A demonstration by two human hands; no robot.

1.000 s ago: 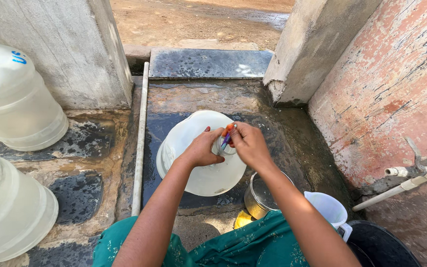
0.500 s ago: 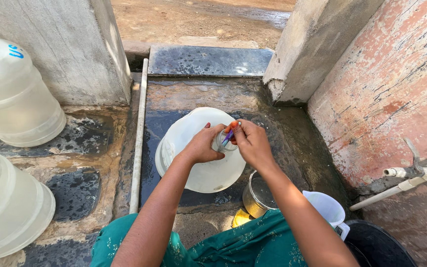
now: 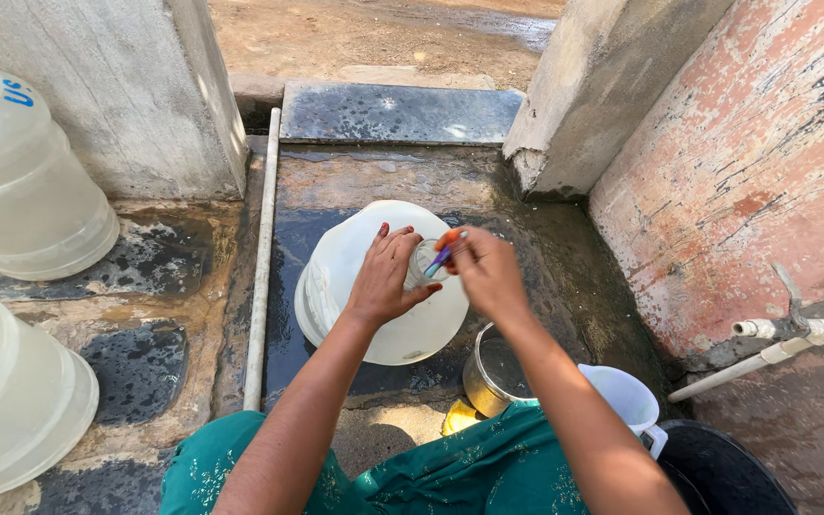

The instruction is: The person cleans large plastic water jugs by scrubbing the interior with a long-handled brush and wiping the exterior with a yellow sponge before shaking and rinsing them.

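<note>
A big translucent white water jug [image 3: 364,286] lies tilted on the wet stone floor below me. My left hand [image 3: 385,277] grips its neck at the mouth [image 3: 422,262]. My right hand [image 3: 486,272] holds a small orange and blue brush [image 3: 443,250] whose tip pokes into the mouth of the jug. Both forearms reach down from the bottom of the view over a green patterned garment [image 3: 469,472].
Two more large white jugs [image 3: 21,172] [image 3: 7,401] stand at the left. A white pipe [image 3: 261,257] runs along the floor. A steel pot [image 3: 498,372], a white plastic pitcher [image 3: 627,401] and a black tub [image 3: 727,472] sit at the lower right, below a wall tap [image 3: 784,329].
My hands and the jug stay in nearly the same place; the right hand has shifted the brush slightly at the jug's mouth. The view has tilted a little.
</note>
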